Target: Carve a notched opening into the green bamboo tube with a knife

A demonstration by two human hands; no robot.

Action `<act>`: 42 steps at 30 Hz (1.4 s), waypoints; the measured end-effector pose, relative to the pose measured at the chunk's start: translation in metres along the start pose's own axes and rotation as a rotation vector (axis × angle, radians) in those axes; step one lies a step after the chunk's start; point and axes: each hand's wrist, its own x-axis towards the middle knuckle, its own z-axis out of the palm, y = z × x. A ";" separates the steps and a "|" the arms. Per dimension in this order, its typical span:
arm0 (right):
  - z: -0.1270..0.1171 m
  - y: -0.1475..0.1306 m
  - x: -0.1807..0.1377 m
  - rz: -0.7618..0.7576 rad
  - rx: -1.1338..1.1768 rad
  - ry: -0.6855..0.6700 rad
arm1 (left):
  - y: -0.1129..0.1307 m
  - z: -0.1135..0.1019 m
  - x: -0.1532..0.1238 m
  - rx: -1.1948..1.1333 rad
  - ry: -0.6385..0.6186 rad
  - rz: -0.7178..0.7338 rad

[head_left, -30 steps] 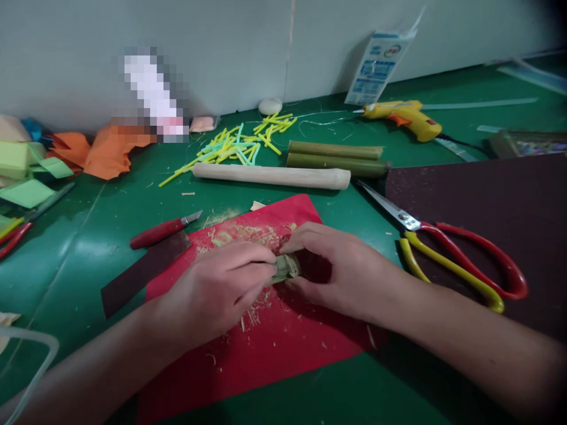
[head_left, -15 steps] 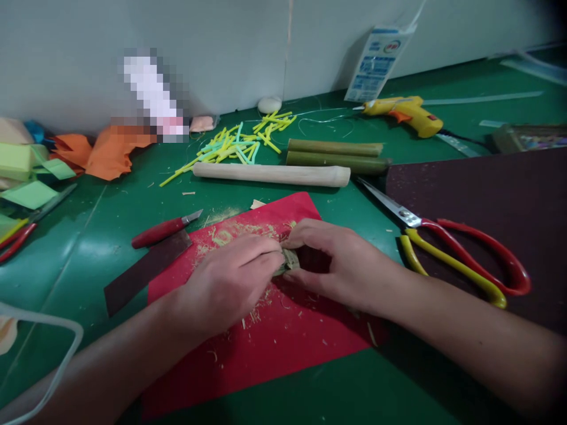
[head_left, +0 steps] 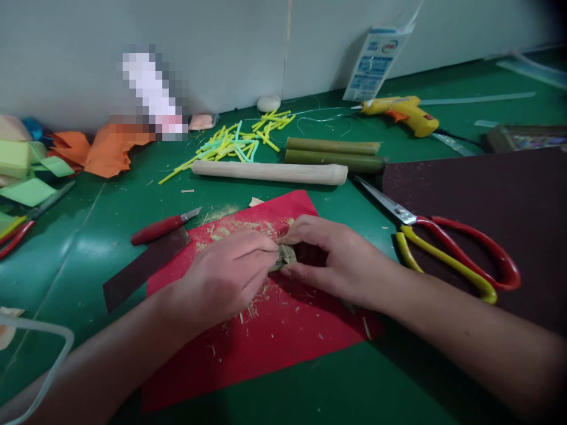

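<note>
Over a red sheet [head_left: 266,354] strewn with pale shavings, my two hands meet at a small grey-green, crumpled-looking piece [head_left: 287,255]. My left hand [head_left: 234,268] is closed on its left side, with the fingers bunched together. From the other side my right hand [head_left: 339,260] grips it between thumb and fingertips, leaving a gap below the palm. The fingers hide much of the piece, so its kind cannot be made out. A red-handled carving knife [head_left: 163,227] and a dark flat strip [head_left: 146,271] lie left of the sheet.
Large red-and-yellow-handled scissors [head_left: 410,218] lie at right, partly on a dark sheet [head_left: 478,195]. Behind are a peeled pale bamboo stick [head_left: 270,172], green bamboo pieces [head_left: 334,158], yellow and teal sticks [head_left: 230,144] and a yellow glue gun [head_left: 403,113]. Coloured paper [head_left: 113,150] sits far left.
The view has shifted slightly. Both hands keep their hold on the small grey-green piece, with barely any movement; nothing was let go or picked up.
</note>
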 end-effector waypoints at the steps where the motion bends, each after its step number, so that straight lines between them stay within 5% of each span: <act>1: 0.000 0.000 0.000 -0.003 0.000 -0.001 | 0.000 0.000 0.000 0.002 0.000 0.002; 42: 0.000 -0.001 -0.002 -0.002 -0.047 -0.033 | 0.005 -0.002 -0.001 0.049 -0.033 -0.004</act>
